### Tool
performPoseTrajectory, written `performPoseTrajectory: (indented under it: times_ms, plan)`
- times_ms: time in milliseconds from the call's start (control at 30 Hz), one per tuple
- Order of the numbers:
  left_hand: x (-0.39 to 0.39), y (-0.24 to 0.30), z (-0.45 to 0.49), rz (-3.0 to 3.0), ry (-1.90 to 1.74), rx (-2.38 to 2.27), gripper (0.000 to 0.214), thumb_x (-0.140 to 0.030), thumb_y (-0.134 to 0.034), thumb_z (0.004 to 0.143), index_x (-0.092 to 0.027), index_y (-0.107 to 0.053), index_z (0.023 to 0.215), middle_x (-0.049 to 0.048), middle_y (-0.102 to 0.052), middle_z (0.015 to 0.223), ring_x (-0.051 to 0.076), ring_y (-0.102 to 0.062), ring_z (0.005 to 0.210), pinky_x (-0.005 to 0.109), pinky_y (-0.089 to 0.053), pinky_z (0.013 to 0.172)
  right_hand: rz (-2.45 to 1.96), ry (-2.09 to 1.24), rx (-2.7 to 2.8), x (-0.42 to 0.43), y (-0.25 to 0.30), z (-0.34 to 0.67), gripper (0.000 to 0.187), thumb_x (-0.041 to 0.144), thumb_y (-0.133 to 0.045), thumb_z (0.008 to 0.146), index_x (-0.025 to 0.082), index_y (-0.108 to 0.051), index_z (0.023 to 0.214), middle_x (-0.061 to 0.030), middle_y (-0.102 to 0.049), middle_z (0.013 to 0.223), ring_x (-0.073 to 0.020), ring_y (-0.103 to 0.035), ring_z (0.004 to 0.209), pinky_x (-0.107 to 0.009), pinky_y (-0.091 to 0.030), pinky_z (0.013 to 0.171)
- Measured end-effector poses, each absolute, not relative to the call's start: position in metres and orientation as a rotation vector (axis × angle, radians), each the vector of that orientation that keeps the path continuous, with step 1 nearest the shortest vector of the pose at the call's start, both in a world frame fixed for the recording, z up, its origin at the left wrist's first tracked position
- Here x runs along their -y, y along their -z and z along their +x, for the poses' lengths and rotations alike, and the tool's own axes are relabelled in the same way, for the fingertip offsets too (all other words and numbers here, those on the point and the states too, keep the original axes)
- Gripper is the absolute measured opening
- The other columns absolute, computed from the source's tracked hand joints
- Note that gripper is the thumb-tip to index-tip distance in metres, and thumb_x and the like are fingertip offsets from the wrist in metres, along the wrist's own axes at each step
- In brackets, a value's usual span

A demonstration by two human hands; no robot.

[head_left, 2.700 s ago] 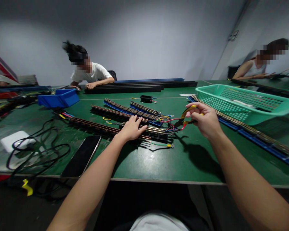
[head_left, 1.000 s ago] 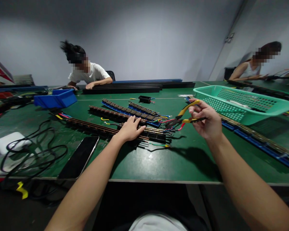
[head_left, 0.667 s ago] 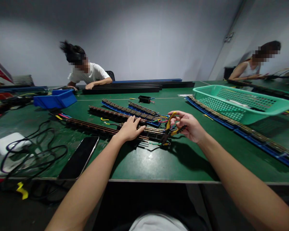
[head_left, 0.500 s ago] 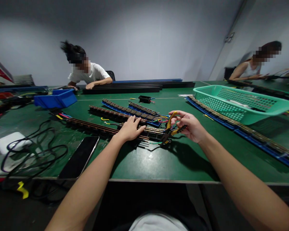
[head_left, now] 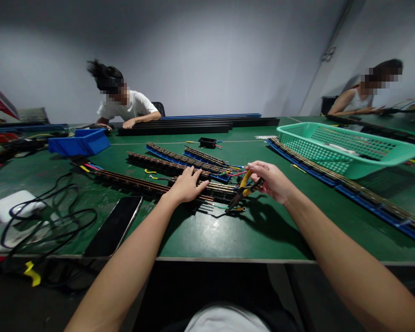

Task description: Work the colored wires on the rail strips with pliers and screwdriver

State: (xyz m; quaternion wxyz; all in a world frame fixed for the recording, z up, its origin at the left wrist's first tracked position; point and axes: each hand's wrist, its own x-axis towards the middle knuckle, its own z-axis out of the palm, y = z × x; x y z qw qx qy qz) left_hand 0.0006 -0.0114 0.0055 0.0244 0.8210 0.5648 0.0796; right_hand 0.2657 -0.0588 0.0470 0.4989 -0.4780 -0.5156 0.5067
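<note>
My right hand (head_left: 271, 180) is closed round the yellow-and-black handles of a pair of pliers (head_left: 239, 196). The plier jaws point down and left, near a green wire (head_left: 240, 209) that ends in a ring terminal. With its fingers spread, my left hand (head_left: 187, 185) lies on a long black rail (head_left: 134, 182) with copper-coloured strips. Behind that hand are another black rail (head_left: 155, 162) and two blue-based ones, the shorter of them a blue rail (head_left: 204, 155). Red, yellow and blue wires come out at their right ends.
A green plastic basket (head_left: 359, 168) stands at the right beside a long curved blue rail (head_left: 352, 196). At the left are a phone (head_left: 114, 226), a white charger (head_left: 15, 205) with black cable, and a blue bin (head_left: 79, 142). Two people sit across the table.
My right hand has moved slightly, and the pliers have tilted, their jaws now lower and further left with the handles less spread. My left hand has stayed in place.
</note>
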Motion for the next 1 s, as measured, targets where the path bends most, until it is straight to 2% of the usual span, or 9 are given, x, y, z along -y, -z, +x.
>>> performPoseTrajectory:
  times_ms: [167,333,433,567,667,800,900,1000]
  plan:
    - [0.011,-0.005,0.0,2.554,-0.259,-1.746,0.071,-0.06,-0.034,0.098,-0.013,-0.039,0.152,0.0203,-0.03,0.16,0.032,-0.024,0.15,0.046,-0.028,0.118,-1.306,-0.997,1.326,0.057,-0.041,0.265,0.051,0.067,-0.069,0.068,0.018,-0.055,0.072,0.0044,-0.051,0.046,-0.0059,-0.035,0.029,-0.019,-0.023,0.028]
    - [0.011,-0.004,0.0,2.558,-0.275,-1.738,0.072,-0.061,-0.033,0.097,-0.013,-0.039,0.151,0.0203,-0.032,0.16,0.032,-0.025,0.15,0.046,-0.029,0.117,-1.376,-0.936,1.377,0.055,-0.037,0.267,0.045,0.062,-0.061,0.076,0.018,-0.054,0.07,0.0006,-0.058,0.051,-0.0052,-0.031,0.027,-0.02,-0.018,0.027]
    - [0.01,-0.003,-0.001,2.558,-0.288,-1.737,0.073,-0.062,-0.033,0.097,-0.013,-0.04,0.151,0.0196,-0.032,0.16,0.033,-0.025,0.15,0.047,-0.029,0.117,-1.351,-0.941,1.371,0.056,-0.039,0.267,0.038,0.056,-0.063,0.073,0.018,-0.056,0.07,0.0033,-0.053,0.048,-0.0059,-0.032,0.029,-0.02,-0.021,0.028]
    - [0.009,-0.002,-0.001,2.564,-0.278,-1.742,0.072,-0.062,-0.033,0.097,-0.015,-0.039,0.151,0.0183,-0.032,0.16,0.033,-0.025,0.15,0.048,-0.03,0.116,-1.17,-1.025,1.36,0.06,-0.044,0.266,0.028,0.037,-0.068,0.064,0.016,-0.065,0.082,0.0049,-0.053,0.053,-0.0079,-0.043,0.041,-0.017,-0.031,0.032]
    - [0.009,-0.003,-0.001,2.565,-0.262,-1.747,0.071,-0.062,-0.033,0.097,-0.016,-0.039,0.151,0.0173,-0.031,0.161,0.032,-0.025,0.15,0.047,-0.029,0.117,-1.068,-1.037,1.367,0.061,-0.045,0.265,0.03,0.029,-0.069,0.063,0.016,-0.067,0.089,0.0034,-0.058,0.059,-0.0087,-0.045,0.047,-0.016,-0.03,0.033]
    - [0.009,-0.003,-0.001,2.56,-0.276,-1.741,0.071,-0.061,-0.034,0.097,-0.015,-0.04,0.151,0.0181,-0.031,0.16,0.033,-0.025,0.15,0.047,-0.029,0.117,-0.92,-1.1,1.437,0.064,-0.045,0.266,0.031,0.029,-0.073,0.069,0.018,-0.065,0.097,0.0024,-0.062,0.068,-0.0072,-0.046,0.049,-0.015,-0.032,0.035]
    - [0.008,-0.001,-0.002,2.551,-0.302,-1.736,0.072,-0.063,-0.034,0.097,-0.016,-0.04,0.151,0.0181,-0.031,0.16,0.034,-0.025,0.15,0.049,-0.03,0.116,-0.832,-1.266,1.571,0.069,-0.044,0.265,0.042,0.032,-0.075,0.075,0.021,-0.061,0.113,0.0012,-0.065,0.078,-0.0079,-0.05,0.055,-0.013,-0.032,0.035]
    - [0.007,0.0,-0.002,2.547,-0.311,-1.741,0.072,-0.064,-0.034,0.096,-0.017,-0.04,0.151,0.0169,-0.031,0.161,0.034,-0.024,0.15,0.049,-0.03,0.116,-0.793,-1.459,1.663,0.073,-0.043,0.262,0.054,0.033,-0.075,0.077,0.022,-0.052,0.125,0.0035,-0.062,0.072,-0.0082,-0.049,0.053,-0.013,-0.034,0.035]
